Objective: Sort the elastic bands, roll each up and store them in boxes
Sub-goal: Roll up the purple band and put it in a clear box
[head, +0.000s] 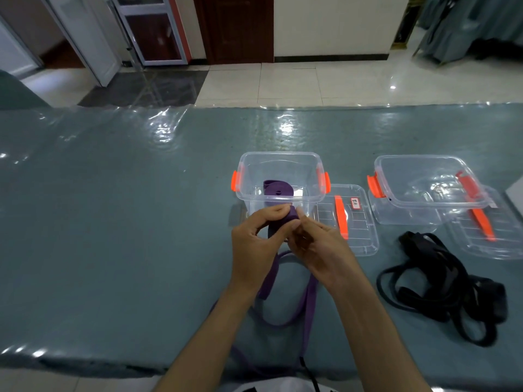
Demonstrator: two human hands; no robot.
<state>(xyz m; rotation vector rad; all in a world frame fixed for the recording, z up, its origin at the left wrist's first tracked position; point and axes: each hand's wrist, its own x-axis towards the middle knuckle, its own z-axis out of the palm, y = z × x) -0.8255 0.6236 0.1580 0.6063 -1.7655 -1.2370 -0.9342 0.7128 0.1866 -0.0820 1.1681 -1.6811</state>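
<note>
Two bare forearms, raised over the tabletop [113, 222]: left hand [256, 241] and right hand [317, 244] both pinching the rolled end of a purple elastic band [288, 216], its loose length trailing down across the tabletop to the near edge. Clear box [280, 179] with orange latches, just behind the hands, holding one rolled purple band [278, 189]; its lid [356, 222] flat beside it on the right. Second clear box [424, 185] farther right, its lid [489, 230] partly beneath it; tangled black elastic bands [441, 287] heaped in front.
</note>
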